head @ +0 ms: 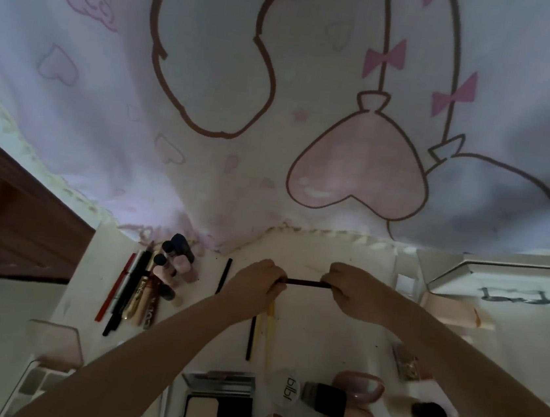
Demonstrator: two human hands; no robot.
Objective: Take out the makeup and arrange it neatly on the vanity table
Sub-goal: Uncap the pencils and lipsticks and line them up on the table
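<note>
We see a white worktop (322,320) against a draped cartoon-print cloth (280,89). Over its middle, our left hand (254,283) and right hand (350,285) each pinch, with fingers curled, one end of a thin dark pencil (306,283). The pencil lies between both hands, held above the worktop, long axis left to right. At far left sits a row of pens and tubes (136,288) beside small bottles (175,262). Near us lie an open compact (218,404) and a black-capped brush (325,399).
</note>
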